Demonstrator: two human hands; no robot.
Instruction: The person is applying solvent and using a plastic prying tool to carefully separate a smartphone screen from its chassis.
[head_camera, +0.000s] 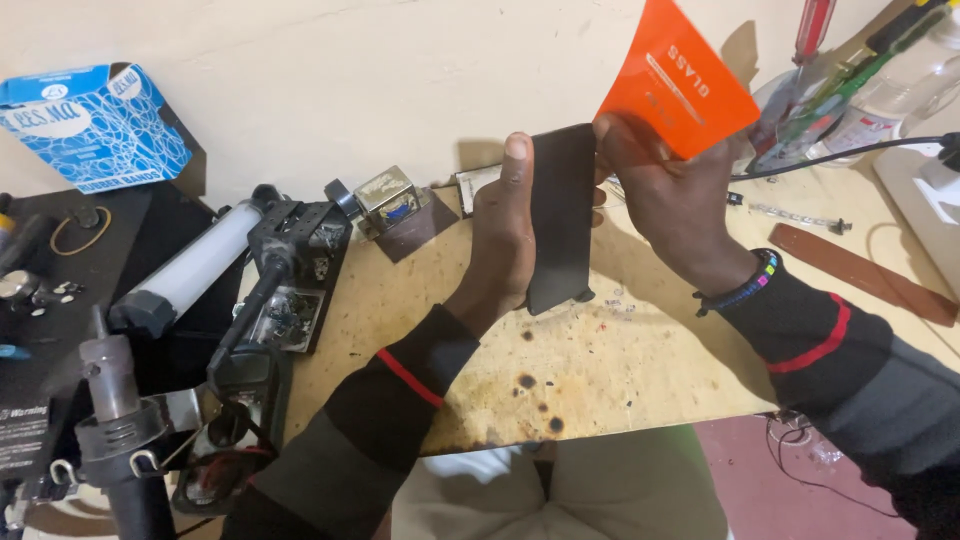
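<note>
We've got the dark phone held edge-on above the counter, left hand wrapped around it, thumb up along its side. Right hand pinches the orange glass-protector sleeve at the phone's top edge, fingers closed on it. Sleeve looks unopened, so nothing's on the phone that we can see. Phone face is turned away; can't read the screen's condition. Hot-air tool at left is partly cut off.

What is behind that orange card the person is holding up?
Behind the orange card, the right hand shows through it as a darker patch where its fingers grip the card. Beyond lies pale wall; whatever stands on the workbench directly behind is covered.
</note>
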